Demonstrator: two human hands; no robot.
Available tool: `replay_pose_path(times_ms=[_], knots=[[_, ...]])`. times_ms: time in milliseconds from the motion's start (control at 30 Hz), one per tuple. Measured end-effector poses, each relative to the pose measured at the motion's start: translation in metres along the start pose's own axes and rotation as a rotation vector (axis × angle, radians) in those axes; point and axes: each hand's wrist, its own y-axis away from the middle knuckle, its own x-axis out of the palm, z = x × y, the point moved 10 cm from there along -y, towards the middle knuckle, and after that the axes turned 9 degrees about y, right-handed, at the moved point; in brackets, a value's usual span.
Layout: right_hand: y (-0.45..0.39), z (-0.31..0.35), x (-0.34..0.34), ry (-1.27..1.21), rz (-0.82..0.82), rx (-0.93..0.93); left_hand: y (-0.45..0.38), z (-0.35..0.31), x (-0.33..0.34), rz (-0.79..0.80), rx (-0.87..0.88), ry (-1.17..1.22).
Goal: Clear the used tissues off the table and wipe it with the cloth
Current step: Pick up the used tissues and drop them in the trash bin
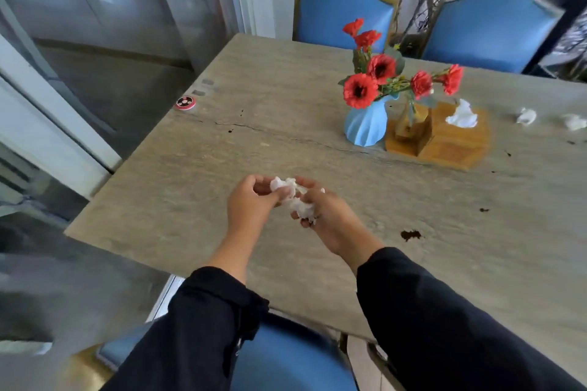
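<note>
Both my hands meet over the middle of the grey wooden table, holding crumpled white tissues between them. My left hand pinches the upper part of the wad with curled fingers. My right hand grips the lower part. Two more crumpled tissues lie at the far right of the table, one tissue nearer the middle and another tissue by the frame's edge. A white tissue sticks up from the wooden tissue box. No cloth is in view.
A blue vase with red flowers stands beside the box. A round red-and-black button sits near the left edge. Dark spots mark the tabletop. Blue chairs stand behind the table and one chair below me.
</note>
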Motion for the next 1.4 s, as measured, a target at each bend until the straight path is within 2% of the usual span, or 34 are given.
replay_pose_path(times_ms=[267,433,667,833,1133,1400], knots=[[0.085,0.011,-0.139,-0.063,-0.229,-0.068,0.094,-0.053,0.131,0.211,0.153,-0.049],[0.161,0.005,-0.254,-0.086,-0.356,-0.070,0.173,-0.071,0.222,0.271,0.138,0.015],[0.267,-0.018,-0.406,-0.049,-0.435,-0.115,0.290,-0.083,0.359,0.407,0.051,0.097],[0.320,-0.048,-0.492,-0.134,-0.520,-0.113,0.349,-0.104,0.438,0.512,0.081,0.087],[0.359,-0.076,-0.613,-0.236,-0.610,-0.117,0.391,-0.105,0.570,0.627,0.050,0.064],[0.337,-0.084,-0.751,-0.283,-0.724,-0.067,0.382,-0.076,0.705,0.667,-0.055,0.061]])
